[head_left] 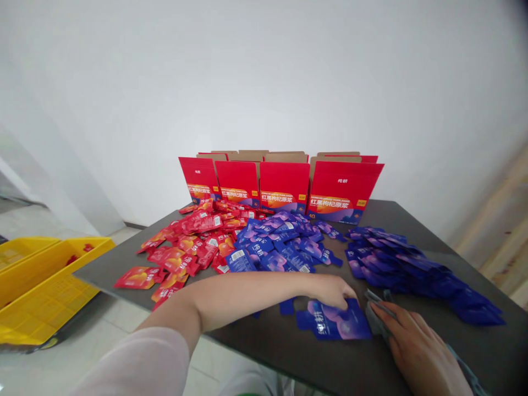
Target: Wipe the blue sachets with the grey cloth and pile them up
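My left hand (332, 290) reaches across the front of the table, its fingers closed on the edge of a blue pouch (336, 325) with a white label and a purple design. Just to the right, my right hand (416, 338) grips a grey-blue cloth (376, 322), which is bunched beside the pouch's right end. Behind my left hand lies a heap of blue pouches (276, 242). Further right, more blue pouches are laid in an overlapping row (412, 264). My left forearm hides part of the near table and a few pouches there.
Red pouches (190, 242) are heaped on the left of the dark table (445, 236). Open red cartons (284, 179) stand in rows along the back, near a white wall. Yellow crates (53, 280) stand low on the left, past the table edge.
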Tool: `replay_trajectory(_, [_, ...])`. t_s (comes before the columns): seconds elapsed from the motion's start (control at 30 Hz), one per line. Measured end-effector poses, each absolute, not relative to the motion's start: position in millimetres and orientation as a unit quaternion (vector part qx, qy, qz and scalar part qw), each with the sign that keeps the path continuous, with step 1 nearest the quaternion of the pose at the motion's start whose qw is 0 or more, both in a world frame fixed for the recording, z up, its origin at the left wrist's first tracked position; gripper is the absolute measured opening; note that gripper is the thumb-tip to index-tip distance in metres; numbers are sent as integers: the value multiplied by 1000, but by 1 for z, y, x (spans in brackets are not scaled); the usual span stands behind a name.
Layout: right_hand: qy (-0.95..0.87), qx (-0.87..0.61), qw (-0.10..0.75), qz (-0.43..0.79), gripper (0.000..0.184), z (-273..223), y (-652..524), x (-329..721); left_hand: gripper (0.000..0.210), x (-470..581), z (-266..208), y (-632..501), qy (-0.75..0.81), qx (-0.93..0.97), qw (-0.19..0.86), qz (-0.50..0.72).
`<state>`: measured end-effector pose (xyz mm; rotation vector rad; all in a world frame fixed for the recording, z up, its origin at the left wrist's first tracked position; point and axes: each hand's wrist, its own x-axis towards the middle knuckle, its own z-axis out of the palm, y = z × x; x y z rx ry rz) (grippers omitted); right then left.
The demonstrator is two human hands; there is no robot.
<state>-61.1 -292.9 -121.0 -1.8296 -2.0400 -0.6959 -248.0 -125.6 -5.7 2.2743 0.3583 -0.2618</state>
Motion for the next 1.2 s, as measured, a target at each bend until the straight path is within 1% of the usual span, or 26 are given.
replay_trajectory(0.03, [-712,-643,150,-238,47,-120,-293,-61,40,-250,-11,-129,151,899,400,-97])
replay_trajectory(0.1, [-712,-649,141,-230,48,-120,-294,-60,36,-260,-15,-137,173,917,357,-37])
replay_trajectory(0.2, [-717,-645,150,-217,49,-117,-297,-53,26,-294,-16,-158,185,959,202,74])
replay_trajectory(0.27, [-715,-644,169,-214,49,-113,-299,-49,21,-324,-18,-180,177,976,113,60])
replay_trajectory(0.33, [-712,-643,183,-216,49,-105,-300,-54,21,-352,-26,-203,192,979,66,26])
replay_trajectory(0.4, [-724,-627,190,-214,48,-95,-298,-73,22,-370,-38,-222,218,973,66,20])
replay_trajectory(0.5, [-760,-587,187,-209,49,-83,-289,-123,29,-377,-54,-237,234,968,80,45])
replay_trajectory(0.53, [-770,-574,185,-209,51,-81,-285,-140,30,-376,-59,-238,232,968,77,52])
replay_trajectory(0.63, [-790,-546,187,-208,47,-84,-277,-170,30,-372,-66,-236,219,972,66,59])
replay_trajectory(0.7, [-786,-551,179,-217,51,-90,-280,-163,29,-371,-67,-233,214,973,68,60])
replay_trajectory(0.8, [-764,-583,137,-240,60,-102,-292,-117,31,-371,-66,-229,212,972,80,58])
replay_trajectory(0.87, [-753,-595,120,-253,59,-110,-301,-79,33,-370,-63,-227,220,970,82,55])
replay_trajectory(0.97, [-737,-614,116,-256,50,-113,-308,-45,37,-364,-59,-223,249,963,76,64])
replay_trajectory(1.07, [-746,-602,127,-256,52,-104,-305,-58,42,-356,-56,-218,256,963,57,68])
replay_trajectory(1.2, [-796,-530,144,-255,61,-91,-299,-106,34,-347,-56,-211,218,974,16,55])
